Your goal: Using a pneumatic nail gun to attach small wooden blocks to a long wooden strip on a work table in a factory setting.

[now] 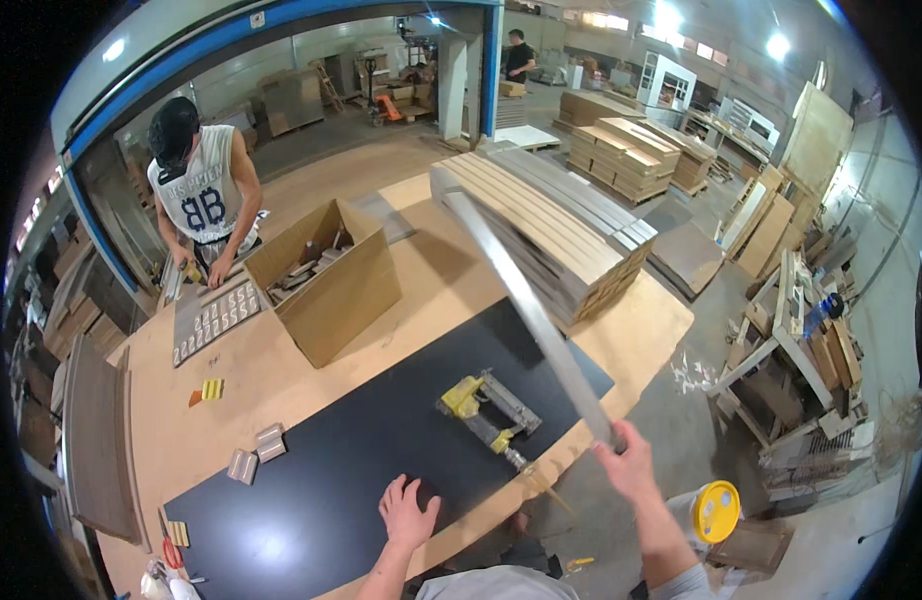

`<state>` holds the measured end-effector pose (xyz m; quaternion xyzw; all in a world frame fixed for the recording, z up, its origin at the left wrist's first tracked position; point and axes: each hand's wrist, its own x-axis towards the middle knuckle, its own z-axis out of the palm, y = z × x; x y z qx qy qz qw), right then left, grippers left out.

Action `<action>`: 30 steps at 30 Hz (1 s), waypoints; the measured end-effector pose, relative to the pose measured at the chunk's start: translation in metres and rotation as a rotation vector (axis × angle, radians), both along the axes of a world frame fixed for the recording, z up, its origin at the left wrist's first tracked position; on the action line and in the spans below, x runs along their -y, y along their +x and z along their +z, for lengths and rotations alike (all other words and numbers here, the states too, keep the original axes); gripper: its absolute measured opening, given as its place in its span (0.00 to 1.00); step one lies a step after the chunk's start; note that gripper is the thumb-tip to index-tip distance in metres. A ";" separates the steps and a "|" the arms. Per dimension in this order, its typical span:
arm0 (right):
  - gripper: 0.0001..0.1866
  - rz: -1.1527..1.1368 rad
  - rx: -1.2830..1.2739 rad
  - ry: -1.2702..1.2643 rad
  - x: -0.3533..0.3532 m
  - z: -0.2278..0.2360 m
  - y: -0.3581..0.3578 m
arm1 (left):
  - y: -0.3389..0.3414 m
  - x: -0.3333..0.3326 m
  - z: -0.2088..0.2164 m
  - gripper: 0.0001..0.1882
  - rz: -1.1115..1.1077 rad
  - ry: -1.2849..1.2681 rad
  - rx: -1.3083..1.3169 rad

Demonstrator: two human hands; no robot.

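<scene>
My right hand [629,462] is closed around the near end of a long, narrow grey strip [531,310]. The strip slants away to the left, its far end by the stack of long boards [541,220]. My left hand [410,512] is open, fingers spread, at the near side of a black panel [331,470]; whether it touches the surface I cannot tell. Between my hands and farther off, a yellow-and-grey nail gun [486,408] lies on the panel with its hose fitting toward me. Two small bundles of brown pieces [256,455] sit at the panel's left edge.
An open cardboard box [341,310] of small pieces stands on the table [161,420]. Beyond it, a person [206,190] works beside a board bearing rows of small pieces [216,318]. Red-handled scissors [171,548] lie near left. A yellow-lidded bucket [716,512] stands right.
</scene>
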<state>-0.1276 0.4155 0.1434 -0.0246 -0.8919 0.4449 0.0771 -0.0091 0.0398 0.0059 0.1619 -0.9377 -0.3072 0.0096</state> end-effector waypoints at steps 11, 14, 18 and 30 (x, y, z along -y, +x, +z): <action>0.24 0.067 -0.074 0.320 -0.084 0.040 -0.323 | -0.015 -0.056 -0.006 0.32 0.193 -0.242 -0.095; 0.25 0.023 -0.080 0.387 -0.080 0.041 -0.382 | -0.019 -0.061 -0.004 0.31 0.231 -0.257 -0.098; 0.26 0.042 -0.066 0.487 -0.084 0.038 -0.441 | -0.023 -0.060 -0.016 0.28 0.249 -0.287 -0.130; 0.23 -0.031 -0.071 0.588 -0.047 0.034 -0.501 | -0.025 -0.065 -0.008 0.27 0.249 -0.307 -0.127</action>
